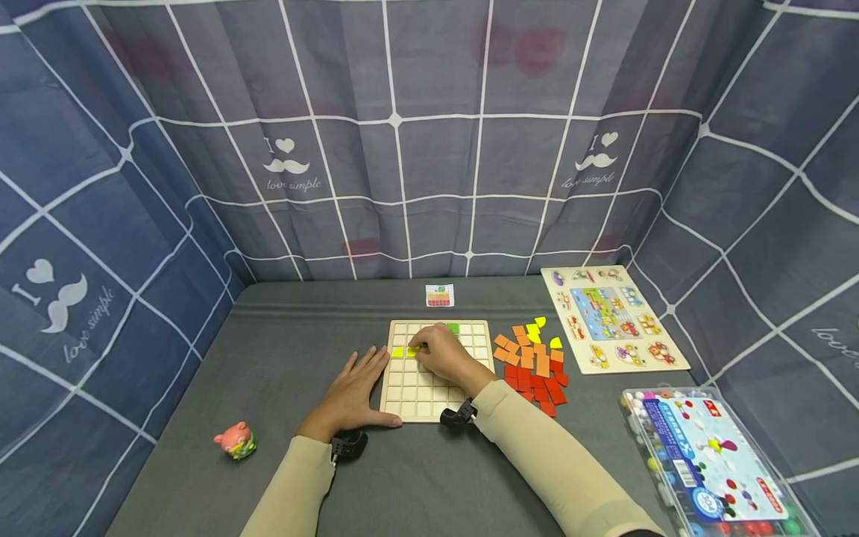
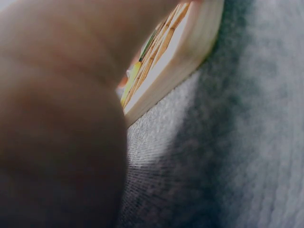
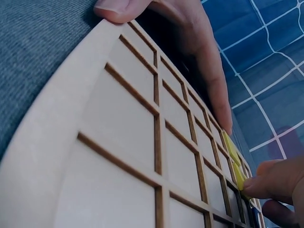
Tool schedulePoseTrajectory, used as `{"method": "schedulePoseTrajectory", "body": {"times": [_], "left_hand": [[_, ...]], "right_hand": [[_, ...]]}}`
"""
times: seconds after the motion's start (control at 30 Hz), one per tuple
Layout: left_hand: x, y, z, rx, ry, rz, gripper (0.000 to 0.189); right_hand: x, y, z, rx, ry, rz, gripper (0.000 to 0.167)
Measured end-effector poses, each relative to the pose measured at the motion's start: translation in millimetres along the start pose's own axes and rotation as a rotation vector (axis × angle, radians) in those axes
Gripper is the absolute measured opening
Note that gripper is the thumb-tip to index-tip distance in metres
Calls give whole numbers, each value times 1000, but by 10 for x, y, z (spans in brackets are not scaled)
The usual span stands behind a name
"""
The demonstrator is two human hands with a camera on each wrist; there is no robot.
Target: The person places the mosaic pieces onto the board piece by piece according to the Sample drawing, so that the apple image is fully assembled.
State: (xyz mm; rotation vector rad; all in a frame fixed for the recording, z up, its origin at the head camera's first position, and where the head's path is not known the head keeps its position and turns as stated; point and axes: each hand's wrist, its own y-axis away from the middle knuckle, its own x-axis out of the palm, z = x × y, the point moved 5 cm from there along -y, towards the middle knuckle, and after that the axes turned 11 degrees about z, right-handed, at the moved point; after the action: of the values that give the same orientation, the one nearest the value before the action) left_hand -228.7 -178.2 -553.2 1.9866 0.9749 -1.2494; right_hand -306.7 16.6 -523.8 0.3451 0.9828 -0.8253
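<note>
Matt grey cloth (image 1: pixel 288 321) with a woven grain is covering the desk (image 1: pixel 403 485), and a curtain (image 1: pixel 436 171) of creased fabric is hanging beyond its far edge. The grid board (image 1: pixel 409 399) is showing smooth, pale wood with browner ridge sides. By the near right corner, a clear plastic box (image 1: pixel 765 459) is looking glossy; toward the left edge, a figurine (image 1: pixel 236 441) is resembling smooth plastic.

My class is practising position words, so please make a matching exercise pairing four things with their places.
Things
1. left hand
2. pink toy
3. red tiles
4. right hand

Places
A. right of the board
B. over the board's squares
C. at the board's left edge
D. left of both hands

Pairs: 1-C, 2-D, 3-A, 4-B
</note>
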Motion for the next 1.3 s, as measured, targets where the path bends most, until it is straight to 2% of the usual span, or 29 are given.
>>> {"method": "schedulePoseTrajectory", "body": {"times": [0.43,0.67,0.83,1.1,1.3], "left_hand": [[-1,3,4,-5,3,8,139],[-2,6,4,-7,-7,14,139],[9,3,12,-15,-9,17,139],[20,1,19,-13,-9,17,140],[7,-10,22,0,1,-1,139]], "right_hand": [[11,24,36,12,14,-18,16],[-101,89,-52,37,-50,-45,21],[-274,220,-237,92,-82,-100,20],[-627,564,-678,180,-146,-218,21],[-930,841,-1073,276,-120,-215,26]]}}
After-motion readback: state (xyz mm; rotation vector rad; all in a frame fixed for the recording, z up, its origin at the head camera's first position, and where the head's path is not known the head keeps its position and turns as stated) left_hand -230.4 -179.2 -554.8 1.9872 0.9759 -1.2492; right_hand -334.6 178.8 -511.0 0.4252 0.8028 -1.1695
